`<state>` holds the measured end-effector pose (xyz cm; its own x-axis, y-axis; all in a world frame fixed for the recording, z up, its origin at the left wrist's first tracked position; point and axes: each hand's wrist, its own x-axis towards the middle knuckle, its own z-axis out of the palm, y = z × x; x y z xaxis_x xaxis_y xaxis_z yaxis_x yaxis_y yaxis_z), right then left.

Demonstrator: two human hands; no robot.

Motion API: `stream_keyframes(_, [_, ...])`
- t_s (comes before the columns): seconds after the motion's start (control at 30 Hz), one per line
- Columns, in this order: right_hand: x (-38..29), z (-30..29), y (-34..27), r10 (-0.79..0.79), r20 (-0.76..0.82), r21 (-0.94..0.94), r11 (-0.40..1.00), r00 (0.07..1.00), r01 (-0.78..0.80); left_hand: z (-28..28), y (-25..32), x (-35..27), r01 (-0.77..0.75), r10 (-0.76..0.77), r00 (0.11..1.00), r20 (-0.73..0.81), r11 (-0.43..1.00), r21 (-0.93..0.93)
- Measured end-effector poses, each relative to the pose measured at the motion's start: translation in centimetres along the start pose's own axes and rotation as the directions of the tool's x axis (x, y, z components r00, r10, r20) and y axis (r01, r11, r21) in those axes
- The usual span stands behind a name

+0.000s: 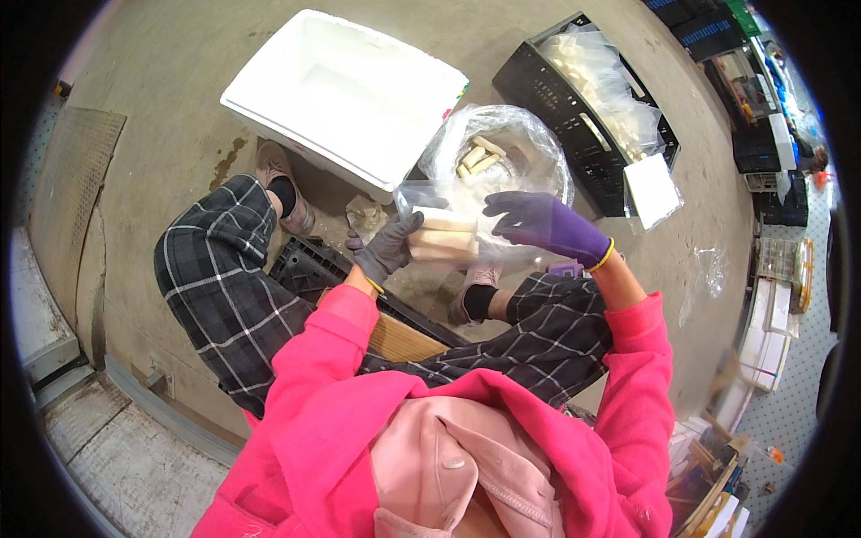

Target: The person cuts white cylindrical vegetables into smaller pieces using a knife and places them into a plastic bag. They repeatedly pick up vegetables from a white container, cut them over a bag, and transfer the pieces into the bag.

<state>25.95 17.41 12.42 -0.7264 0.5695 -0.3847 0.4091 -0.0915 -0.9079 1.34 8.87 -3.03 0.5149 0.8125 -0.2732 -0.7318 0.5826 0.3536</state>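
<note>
My left hand (388, 250), in a grey glove with a yellow cuff, grips a clear plastic bag (430, 195) with the thumb on top. Several thick, pale, peeled food pieces (444, 235) lie side by side in the bag. At the bag's right side is my right hand (538, 222), in a purple glove, its fingers bent towards the pieces. Clear film overlaps this glove, and whether the fingers pinch it is not plain. Just beyond, a round container lined with clear plastic (548, 134) holds several short pale sticks (481, 158).
A white foam box (309, 128) stands ahead on the left. To the right, a black plastic crate (538, 81) holds filled clear bags (599, 87), with a white packet (651, 191) at its near corner. A black plastic crate (303, 265) lies between my legs. Loose film (709, 269) is on the floor.
</note>
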Motion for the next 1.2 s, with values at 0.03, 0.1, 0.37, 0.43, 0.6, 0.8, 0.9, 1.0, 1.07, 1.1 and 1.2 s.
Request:
stream_keyframes(0.03, [0.2,0.1,0.0,-0.068,0.023,-0.028,0.997,0.997,0.069,0.0,-0.3,0.1,0.004,-0.003,1.0,0.011,1.0,-0.026])
stream_keyframes(0.1, [0.2,0.0,-0.5,-0.129,0.061,-0.093,0.987,0.99,0.134,-0.2,-0.9,0.0,0.038,-0.038,0.999,-0.003,0.996,-0.077])
stream_keyframes(0.37, [-1.2,-8.2,0.3,0.091,-0.282,0.219,0.975,0.955,-0.028,-2.4,-2.3,-0.3,0.093,-0.125,0.982,-0.142,0.972,-0.215])
stream_keyframes(0.43, [0.4,-10.4,3.9,0.146,-0.393,0.229,0.972,0.908,-0.057,-3.0,-2.7,-0.3,0.093,-0.136,0.968,-0.212,0.975,-0.202])
stream_keyframes(0.6, [6.4,-12.4,15.8,0.043,-0.548,-0.447,0.829,0.835,-0.336,-3.4,-3.6,-0.5,0.097,-0.151,0.944,-0.292,0.976,-0.193])
stream_keyframes(0.8, [13.4,-9.9,24.9,-0.097,-0.48,-0.706,0.632,0.872,-0.318,-3.5,-3.7,-0.9,0.11,-0.127,0.871,-0.475,0.992,-0.062])
stream_keyframes(0.9, [16.6,-10.0,27.9,-0.062,-0.485,-0.72,0.595,0.872,-0.358,-3.7,-3.9,-0.9,0.15,-0.163,0.868,-0.47,0.987,-0.064])
stream_keyframes(1.0, [18.9,-10.8,30.1,-0.124,-0.499,-0.73,0.593,0.858,-0.339,-3.7,-4.1,-0.9,0.199,-0.21,0.828,-0.52,0.977,-0.077])
stream_keyframes(1.07, [19.9,-11.3,30.9,-0.095,-0.467,-0.752,0.566,0.879,-0.338,-3.7,-4.2,-0.8,0.202,-0.214,0.817,-0.536,0.976,-0.082])
stream_keyframes(1.1, [20.1,-11.4,31.0,-0.078,-0.453,-0.761,0.552,0.888,-0.341,-3.6,-4.2,-0.8,0.196,-0.223,0.82,-0.526,0.975,-0.108])
stream_keyframes(1.2, [19.5,-11.8,30.8,-0.147,-0.401,-0.789,0.558,0.904,-0.259,-3.7,-4.0,-0.9,0.19,-0.244,0.826,-0.508,0.969,-0.155])
